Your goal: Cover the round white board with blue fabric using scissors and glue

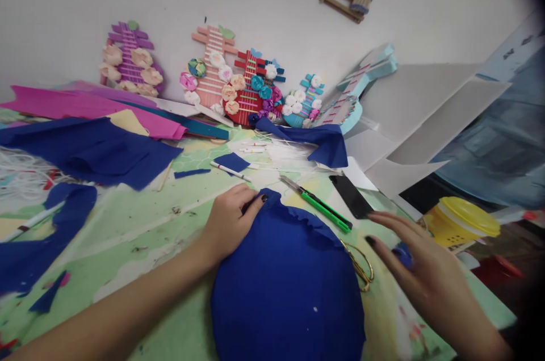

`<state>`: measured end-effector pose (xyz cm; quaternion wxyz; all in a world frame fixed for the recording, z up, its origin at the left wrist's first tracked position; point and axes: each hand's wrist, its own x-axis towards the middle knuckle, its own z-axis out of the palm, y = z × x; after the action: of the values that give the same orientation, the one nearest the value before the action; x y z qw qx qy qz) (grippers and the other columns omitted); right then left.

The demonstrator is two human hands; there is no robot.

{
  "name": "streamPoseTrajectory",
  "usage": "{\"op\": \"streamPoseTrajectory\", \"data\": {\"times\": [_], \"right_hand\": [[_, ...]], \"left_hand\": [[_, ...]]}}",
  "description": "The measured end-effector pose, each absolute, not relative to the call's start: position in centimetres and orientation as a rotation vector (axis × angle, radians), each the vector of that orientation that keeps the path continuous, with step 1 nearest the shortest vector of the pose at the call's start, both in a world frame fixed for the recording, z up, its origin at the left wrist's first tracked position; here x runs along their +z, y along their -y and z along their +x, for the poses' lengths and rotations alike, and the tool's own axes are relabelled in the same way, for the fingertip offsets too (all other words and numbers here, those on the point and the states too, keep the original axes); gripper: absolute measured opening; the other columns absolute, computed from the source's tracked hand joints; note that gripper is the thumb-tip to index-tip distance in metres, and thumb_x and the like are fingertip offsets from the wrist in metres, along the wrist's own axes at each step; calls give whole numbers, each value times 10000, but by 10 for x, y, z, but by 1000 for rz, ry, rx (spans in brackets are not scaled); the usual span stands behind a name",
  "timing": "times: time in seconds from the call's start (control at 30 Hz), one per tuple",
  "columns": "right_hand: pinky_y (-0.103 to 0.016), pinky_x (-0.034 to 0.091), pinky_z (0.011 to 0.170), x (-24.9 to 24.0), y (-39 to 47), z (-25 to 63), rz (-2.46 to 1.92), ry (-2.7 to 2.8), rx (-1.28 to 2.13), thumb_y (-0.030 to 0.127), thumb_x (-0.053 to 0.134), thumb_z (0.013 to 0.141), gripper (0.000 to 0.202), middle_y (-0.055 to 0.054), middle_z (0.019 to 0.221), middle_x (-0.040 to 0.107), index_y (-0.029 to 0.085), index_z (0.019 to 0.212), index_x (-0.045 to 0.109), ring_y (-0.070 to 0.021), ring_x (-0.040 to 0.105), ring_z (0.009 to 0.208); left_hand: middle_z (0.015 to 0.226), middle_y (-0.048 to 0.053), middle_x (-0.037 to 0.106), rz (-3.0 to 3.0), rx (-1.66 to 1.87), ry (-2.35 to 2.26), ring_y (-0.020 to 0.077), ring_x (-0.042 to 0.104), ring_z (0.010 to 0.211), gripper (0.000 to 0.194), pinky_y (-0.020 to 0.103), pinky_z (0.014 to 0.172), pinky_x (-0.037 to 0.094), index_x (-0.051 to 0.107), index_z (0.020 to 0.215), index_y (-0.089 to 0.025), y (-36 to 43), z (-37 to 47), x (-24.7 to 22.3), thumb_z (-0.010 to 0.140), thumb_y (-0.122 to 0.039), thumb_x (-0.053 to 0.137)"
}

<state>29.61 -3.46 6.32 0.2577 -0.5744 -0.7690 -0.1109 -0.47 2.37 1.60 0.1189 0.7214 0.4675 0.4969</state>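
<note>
A round piece covered in dark blue paper or cloth [289,293] lies in front of me, its upper edge wavy and ruffled. At its upper left, my left hand [234,216] pinches that edge between thumb and fingers. My right hand [426,270] hovers on the right with fingers spread and nothing gripped. A small blue object [402,255] shows partly behind its fingers; I cannot tell its kind. Gold-handled scissors [361,267] stick out from beneath the round piece's right edge. A green utility knife [326,210] and a black phone [349,196] lie just beyond.
Blue sheets [85,145] and pink sheets [97,111] cover the left of the table. Paper-flowered instrument models [249,88] lean on the wall. A white marker-like stick [231,171] and blue scraps lie mid-table. A yellow bucket [464,222] stands at right, past grey boards [426,111].
</note>
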Motion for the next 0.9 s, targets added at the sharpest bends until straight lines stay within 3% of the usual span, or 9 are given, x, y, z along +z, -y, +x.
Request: {"op": "streamPoseTrajectory", "data": {"times": [0.2, 0.3, 0.4, 0.57, 0.7, 0.9], "right_hand": [[-416, 475, 931, 84, -20, 182, -1124, 2227, 295, 334, 596, 818, 440, -119, 1212, 626, 174, 1227, 570, -240, 592, 1100], [-334, 527, 797, 75, -40, 162, -1032, 2271, 618, 220, 578, 826, 257, -51, 965, 726, 195, 1057, 689, -187, 674, 871], [-300, 522, 693, 68, -44, 163, -1049, 2211, 688, 172, 543, 842, 215, -4, 767, 726, 212, 929, 736, -167, 666, 744], [-293, 543, 674, 62, -34, 175, -1008, 1946, 858, 200, 570, 833, 199, -15, 820, 737, 200, 955, 727, -158, 676, 742], [-329, 574, 729, 59, -25, 179, -983, 1951, 769, 179, 562, 830, 200, -20, 850, 742, 205, 944, 724, -177, 697, 800], [-361, 516, 955, 53, -14, 182, -776, 2088, 400, 88, 515, 844, 291, -5, 968, 734, 238, 1011, 699, -179, 666, 985]], "left_hand": [[643, -6, 513, 1946, 1478, -1258, 119, 498, 627, 246, 247, 582, 379, 641, 693, -171, -18, -2, 23, 878, -277, 517], [658, -7, 499, 1915, 1538, -1267, 117, 498, 631, 226, 249, 593, 396, 643, 697, -171, -17, 0, 25, 867, -263, 526], [795, 14, 543, 1810, 1542, -1347, 134, 539, 719, 141, 253, 615, 444, 607, 829, -173, -12, 2, 27, 835, -306, 560], [978, 81, 631, 1491, 1149, -1482, 218, 631, 823, 470, 334, 656, 523, 482, 1027, -195, 15, -4, 22, 682, -428, 700], [954, 87, 692, 1334, 905, -1233, 232, 667, 850, 364, 350, 739, 533, 564, 986, -187, 32, -11, 19, 748, -452, 640], [788, 46, 693, 1164, 903, -1112, 208, 657, 722, 249, 315, 632, 526, 629, 807, -175, 34, -7, 18, 771, -421, 627]]}}
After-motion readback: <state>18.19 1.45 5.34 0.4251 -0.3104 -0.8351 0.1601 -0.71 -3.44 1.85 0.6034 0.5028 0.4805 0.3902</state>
